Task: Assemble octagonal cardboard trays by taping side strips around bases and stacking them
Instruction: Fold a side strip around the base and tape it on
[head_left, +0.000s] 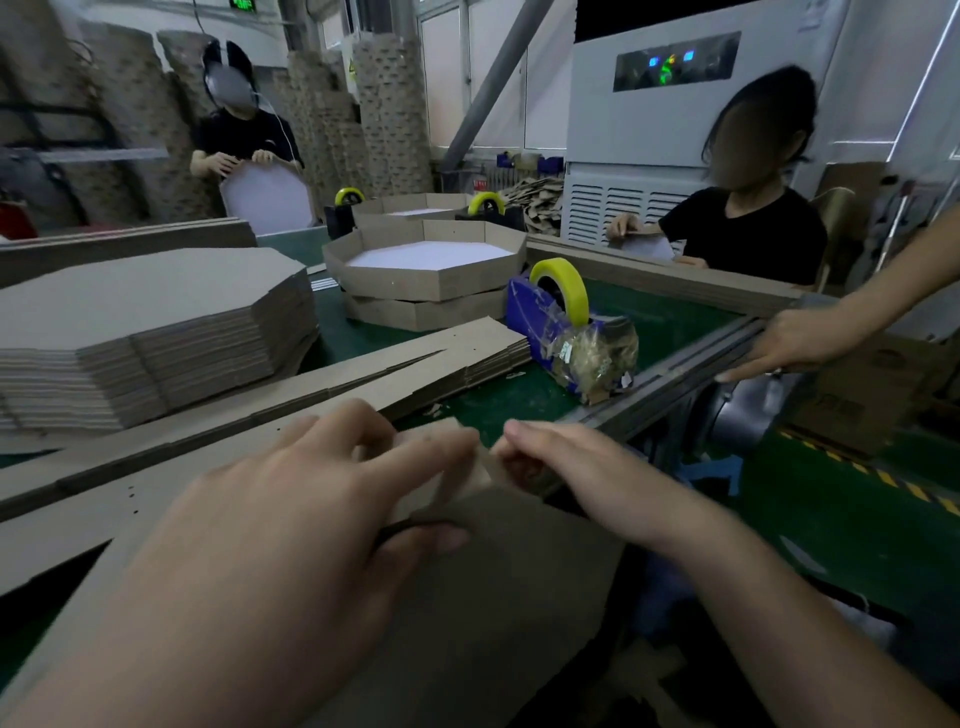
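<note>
Close in front of me my left hand (311, 499) grips a brown cardboard piece (498, 582), thumb on its near face and fingers curled over the top edge. My right hand (566, 467) pinches the same edge right beside it. Long side strips (426, 364) lie in a pile on the green table just beyond my hands. A tall stack of flat octagonal bases (145, 322) sits at the left. Two finished trays (426, 275) are stacked at the table's middle. A blue tape dispenser (561, 322) with a yellow roll stands to their right.
Another person's hand (795, 338) rests on the metal table rail (675, 374) at the right. Two people in black work at the far side. More trays and two dispensers (488, 208) stand at the back. Boxes (862, 395) sit on the floor at right.
</note>
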